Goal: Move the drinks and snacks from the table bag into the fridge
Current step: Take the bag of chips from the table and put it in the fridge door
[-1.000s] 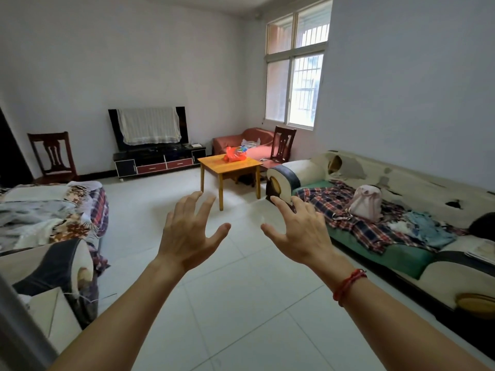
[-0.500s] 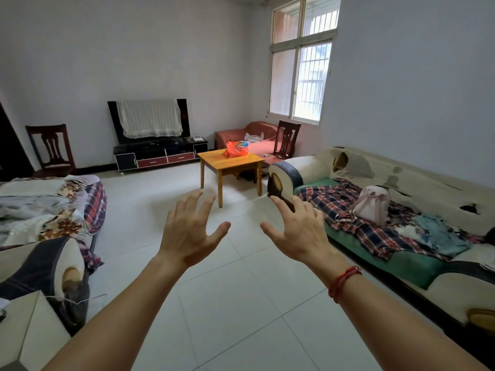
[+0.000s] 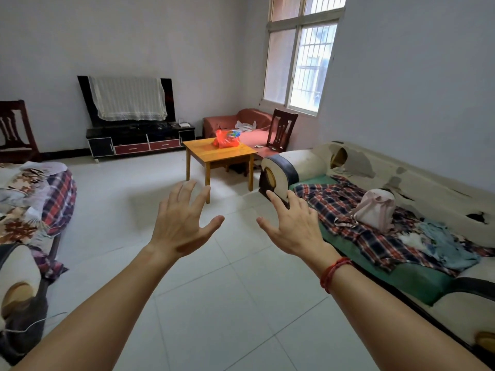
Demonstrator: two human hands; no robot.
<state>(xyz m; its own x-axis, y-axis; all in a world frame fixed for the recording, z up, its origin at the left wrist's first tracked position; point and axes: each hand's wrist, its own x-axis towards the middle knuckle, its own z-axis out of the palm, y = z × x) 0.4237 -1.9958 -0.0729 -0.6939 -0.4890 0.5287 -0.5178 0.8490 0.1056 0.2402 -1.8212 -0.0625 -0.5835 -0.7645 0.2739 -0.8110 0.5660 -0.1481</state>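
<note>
Two hands [image 3: 182, 226] [image 3: 294, 228], one table [image 3: 205, 152], one bag [image 3: 226, 139], two chairs [image 3: 13, 129] [image 3: 281, 129] — perhaps three sofas [image 3: 401, 274].

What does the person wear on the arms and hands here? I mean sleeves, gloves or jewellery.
Both forearms are bare as far as the picture's edge, and no sleeve shows. The left hand and the right hand wear no gloves, and no rings show. The right wrist carries a red cord bracelet; the left wrist carries nothing.
</note>
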